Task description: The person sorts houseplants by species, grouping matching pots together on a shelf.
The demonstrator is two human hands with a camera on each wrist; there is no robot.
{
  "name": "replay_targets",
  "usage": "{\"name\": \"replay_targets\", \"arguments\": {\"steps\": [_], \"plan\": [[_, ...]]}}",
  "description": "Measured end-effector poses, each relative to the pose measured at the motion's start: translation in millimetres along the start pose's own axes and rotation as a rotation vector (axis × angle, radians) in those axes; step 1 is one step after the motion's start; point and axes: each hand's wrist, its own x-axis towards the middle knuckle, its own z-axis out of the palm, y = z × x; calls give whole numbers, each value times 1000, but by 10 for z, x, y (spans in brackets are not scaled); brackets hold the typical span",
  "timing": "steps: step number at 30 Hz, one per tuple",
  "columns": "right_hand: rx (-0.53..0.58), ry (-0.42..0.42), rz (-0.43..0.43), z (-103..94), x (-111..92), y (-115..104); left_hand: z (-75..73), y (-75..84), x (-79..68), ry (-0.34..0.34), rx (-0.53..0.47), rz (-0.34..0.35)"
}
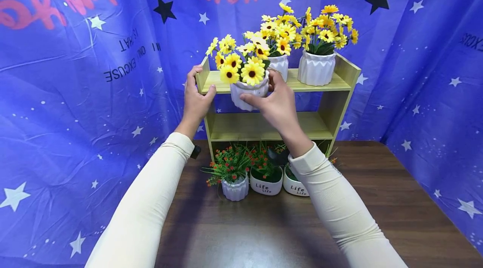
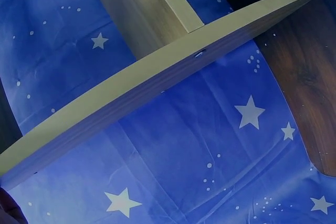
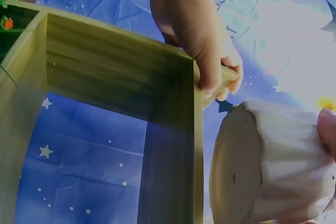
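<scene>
In the head view, my right hand [image 1: 279, 102] grips a white ribbed pot [image 1: 245, 92] of yellow daisy-like flowers [image 1: 241, 66], thumb in front and fingers at its right side. The pot is tilted and held before the top board's front edge; its underside [image 3: 236, 171] faces the right wrist camera. My left hand [image 1: 197, 102] holds the upper left end of the wooden shelf [image 1: 268, 126]. In the right wrist view, that hand [image 3: 194, 30] curls round the top of the side panel. The left wrist view shows mainly the side panel [image 2: 131, 80] and one dark fingertip.
Two more white pots, one at the middle [image 1: 279, 66] and one at the right [image 1: 317, 68], stand on the top board with yellow flowers. Below are a red-flowered pot [image 1: 235, 189] and two "Life" planters [image 1: 266, 186] on the brown table [image 1: 234, 230]. A starry blue curtain [image 1: 94, 92] hangs behind.
</scene>
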Motion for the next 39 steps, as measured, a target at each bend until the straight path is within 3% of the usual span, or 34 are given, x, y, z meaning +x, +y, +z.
{"name": "replay_targets", "arguments": {"steps": [13,21,29,39], "plan": [[-137,-14,47,127,310,21,29,18,-30,-14,-4,22],[-184,-29,6,267,488,0,8,29,10,20,20,36],[-270,-81,81,442,658,-39,9,25,6,6,16,38],[-245,-90,88,581,745,0,-3,30,-2,-4,22,-10]]}}
